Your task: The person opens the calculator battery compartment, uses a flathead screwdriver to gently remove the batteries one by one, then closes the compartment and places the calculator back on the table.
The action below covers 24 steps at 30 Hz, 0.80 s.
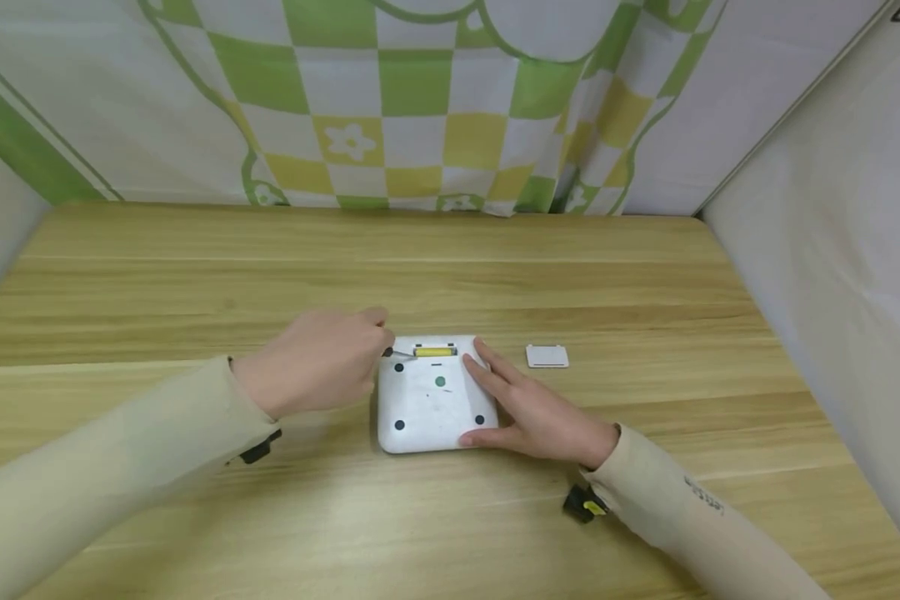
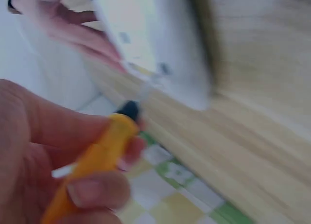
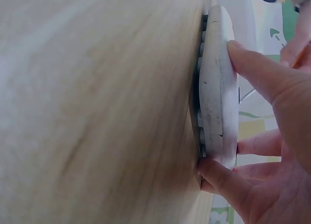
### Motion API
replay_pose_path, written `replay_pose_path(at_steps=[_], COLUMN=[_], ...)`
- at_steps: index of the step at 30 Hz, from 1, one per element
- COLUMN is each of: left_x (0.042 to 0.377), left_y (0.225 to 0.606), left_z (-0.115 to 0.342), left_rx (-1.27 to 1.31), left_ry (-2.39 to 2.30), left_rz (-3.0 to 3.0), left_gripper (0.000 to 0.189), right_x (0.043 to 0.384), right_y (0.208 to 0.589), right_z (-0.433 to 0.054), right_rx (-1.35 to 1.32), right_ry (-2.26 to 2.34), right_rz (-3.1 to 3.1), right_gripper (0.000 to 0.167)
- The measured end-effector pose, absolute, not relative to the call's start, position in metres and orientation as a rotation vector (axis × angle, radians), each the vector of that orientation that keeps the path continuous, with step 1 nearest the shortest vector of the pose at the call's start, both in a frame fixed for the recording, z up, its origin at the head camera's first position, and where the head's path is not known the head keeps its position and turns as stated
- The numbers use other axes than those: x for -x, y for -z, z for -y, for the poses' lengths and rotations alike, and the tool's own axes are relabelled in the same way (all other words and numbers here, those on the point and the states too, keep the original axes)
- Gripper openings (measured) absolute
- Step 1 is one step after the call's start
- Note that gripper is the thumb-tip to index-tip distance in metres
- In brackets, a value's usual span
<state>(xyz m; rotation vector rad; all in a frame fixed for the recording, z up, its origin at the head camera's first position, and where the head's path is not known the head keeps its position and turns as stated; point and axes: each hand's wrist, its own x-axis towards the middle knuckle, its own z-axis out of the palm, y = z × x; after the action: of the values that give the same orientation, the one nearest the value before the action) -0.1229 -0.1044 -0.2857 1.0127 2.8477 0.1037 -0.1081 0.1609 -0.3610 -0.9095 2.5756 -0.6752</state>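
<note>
A white calculator (image 1: 427,408) lies face down on the table, keys showing along its underside in the right wrist view. In its uncovered battery slot sits a yellow battery (image 1: 435,352). My left hand (image 1: 317,360) grips a screwdriver by its orange handle (image 2: 99,153), the metal shaft (image 1: 402,356) reaching to the left end of the battery slot. With thumb and fingers spread over its right side, my right hand (image 1: 536,415) holds the calculator by the edge. The left wrist view is blurred around the screwdriver tip.
The small white battery cover (image 1: 547,357) lies on the wooden table (image 1: 345,517), right of the calculator. A green, yellow and white checked cloth (image 1: 420,100) hangs behind the table's far edge. A pale wall covering (image 1: 832,200) runs along the right side.
</note>
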Motion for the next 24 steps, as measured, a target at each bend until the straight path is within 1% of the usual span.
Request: replay_pose_path(at_steps=[4,7,13,20,23,24], left_x=[0.13,0.138,0.144,0.127,0.117,0.114], left_y=[0.271,0.265,0.263,0.273,0.281,0.285], left_z=[0.085,0.073,0.068,0.074,0.079,0.081], left_rx=[-0.907,-0.871,-0.832,-0.936,-1.009,-1.021], left_ry=[-0.053,-0.054,-0.076,0.071,0.074,0.068], left_rz=[-2.757,-2.724,-2.7,-2.832,-2.917,-2.941], left_gripper=[0.004,0.01,0.009,0.003,0.002,0.005], right_x=[0.108,0.108,0.108,0.107,0.107,0.108], right_y=[0.361,0.362,0.363,0.362,0.361,0.361], right_z=[-0.162,-0.163,-0.162,-0.161,-0.162,-0.161], right_rx=[0.924,0.933,0.95,0.94,0.925,0.923], right_ry=[0.688,0.694,0.685,0.676,0.674,0.672], right_rz=[-2.574,-2.573,-2.583,-2.579,-2.584,-2.586], right_gripper=[0.095,0.094,0.094,0.094,0.094,0.094])
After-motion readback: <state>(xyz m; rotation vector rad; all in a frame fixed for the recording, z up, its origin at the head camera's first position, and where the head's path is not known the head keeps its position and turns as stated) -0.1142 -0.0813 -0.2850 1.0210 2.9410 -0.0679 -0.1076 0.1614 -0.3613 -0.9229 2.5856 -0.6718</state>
